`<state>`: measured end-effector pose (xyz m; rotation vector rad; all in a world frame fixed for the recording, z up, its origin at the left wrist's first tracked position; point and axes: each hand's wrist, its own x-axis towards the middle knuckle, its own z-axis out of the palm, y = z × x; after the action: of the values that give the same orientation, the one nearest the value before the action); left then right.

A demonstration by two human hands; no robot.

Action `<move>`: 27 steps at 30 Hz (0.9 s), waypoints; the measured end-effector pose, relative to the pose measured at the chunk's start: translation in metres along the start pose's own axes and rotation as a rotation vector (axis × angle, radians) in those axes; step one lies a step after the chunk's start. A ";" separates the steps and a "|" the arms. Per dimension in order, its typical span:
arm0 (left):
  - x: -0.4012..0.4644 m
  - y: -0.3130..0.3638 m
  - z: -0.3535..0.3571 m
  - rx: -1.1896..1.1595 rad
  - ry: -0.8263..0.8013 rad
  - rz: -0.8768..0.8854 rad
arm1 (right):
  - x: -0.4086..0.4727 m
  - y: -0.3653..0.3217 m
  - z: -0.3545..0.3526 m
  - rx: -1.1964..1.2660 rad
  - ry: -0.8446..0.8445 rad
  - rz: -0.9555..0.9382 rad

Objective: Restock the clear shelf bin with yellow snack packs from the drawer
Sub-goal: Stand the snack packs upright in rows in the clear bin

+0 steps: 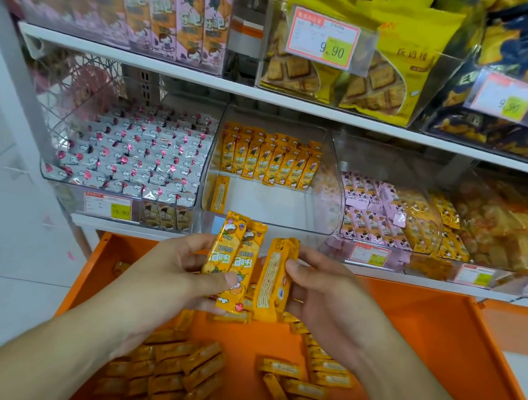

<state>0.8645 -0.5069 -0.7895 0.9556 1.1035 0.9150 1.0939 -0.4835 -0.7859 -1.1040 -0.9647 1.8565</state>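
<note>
Above the orange drawer (438, 337), our left hand (173, 275) pinches two yellow snack packs (235, 262), thumb across their fronts; our right hand (321, 293) grips a third pack (274, 281), fingers hidden behind it; the clear shelf bin (334, 188) stands beyond, part filled; loose packs (194, 374) below blur.

Up and to the left of the hands there's a clear bin of white-and-pink wrapped candies (135, 154), with pink snack boxes (192, 15) on the shelf above it. Off to the upper right sit pink packs (368, 206), and higher up, yellow biscuit bags (380, 81) behind a 9.90 price tag (322, 37). Dark blue bags (520, 48) fill the far top right corner.
</note>
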 end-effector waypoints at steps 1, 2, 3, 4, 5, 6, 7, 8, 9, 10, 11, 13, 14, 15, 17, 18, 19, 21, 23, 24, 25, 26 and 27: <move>0.000 0.000 0.000 0.000 -0.001 0.002 | 0.000 0.000 0.000 -0.034 0.028 -0.027; 0.000 0.000 0.000 -0.001 0.001 0.006 | 0.000 0.000 0.000 -0.059 0.062 -0.055; 0.001 0.001 -0.001 -0.001 0.006 0.009 | 0.000 0.000 0.000 -0.072 0.093 -0.080; 0.002 0.001 -0.001 -0.003 0.011 0.012 | 0.000 0.001 0.000 -0.088 0.117 -0.100; 0.002 0.000 -0.001 -0.009 0.015 0.014 | 0.000 0.001 0.002 -0.114 0.131 -0.113; 0.002 0.000 -0.001 -0.017 0.013 0.014 | 0.000 0.002 0.003 -0.147 0.136 -0.121; 0.003 0.000 0.000 -0.026 0.006 0.011 | 0.001 0.004 0.005 -0.182 0.136 -0.126; 0.002 -0.001 0.002 -0.037 -0.005 0.005 | 0.002 0.006 0.005 -0.214 0.138 -0.128; 0.002 -0.002 0.003 -0.045 -0.017 -0.002 | 0.003 0.008 0.006 -0.244 0.146 -0.126; 0.002 -0.003 0.004 -0.049 -0.029 -0.008 | 0.004 0.010 0.007 -0.266 0.157 -0.119; 0.002 -0.004 0.004 -0.047 -0.036 -0.013 | 0.004 0.010 0.008 -0.274 0.172 -0.111; 0.003 -0.005 0.002 -0.040 -0.044 -0.018 | 0.003 0.008 0.008 -0.246 0.185 -0.105; 0.004 -0.005 0.001 -0.037 -0.045 -0.017 | 0.003 0.006 0.008 -0.212 0.178 -0.097; 0.005 -0.005 -0.001 -0.035 -0.042 -0.016 | 0.002 0.004 0.007 -0.176 0.164 -0.082; 0.007 -0.005 -0.003 -0.033 -0.038 -0.011 | 0.001 0.001 0.005 -0.122 0.130 -0.051; 0.007 -0.005 -0.004 -0.031 -0.040 -0.008 | 0.000 0.000 0.004 -0.115 0.122 -0.044; 0.007 -0.005 -0.005 -0.026 -0.043 -0.008 | 0.000 -0.001 0.004 -0.122 0.119 -0.039; 0.006 -0.005 -0.005 -0.018 -0.050 -0.008 | -0.001 -0.002 0.003 -0.158 0.119 -0.034; 0.005 -0.004 -0.006 0.002 -0.057 -0.005 | -0.001 -0.002 0.002 -0.188 0.128 -0.035; 0.005 -0.004 -0.006 0.011 -0.066 -0.002 | -0.001 -0.002 0.002 -0.198 0.133 -0.039; 0.004 -0.003 -0.006 0.019 -0.073 -0.003 | -0.001 -0.001 0.002 -0.203 0.140 -0.044; 0.004 -0.003 -0.007 0.035 -0.085 -0.003 | -0.001 -0.001 0.002 -0.203 0.147 -0.050; 0.003 -0.002 -0.006 0.054 -0.099 -0.003 | -0.002 -0.002 0.002 -0.206 0.151 -0.053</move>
<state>0.8592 -0.5037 -0.7929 1.0329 1.0494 0.8297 1.0927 -0.4848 -0.7831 -1.3088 -1.1030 1.6330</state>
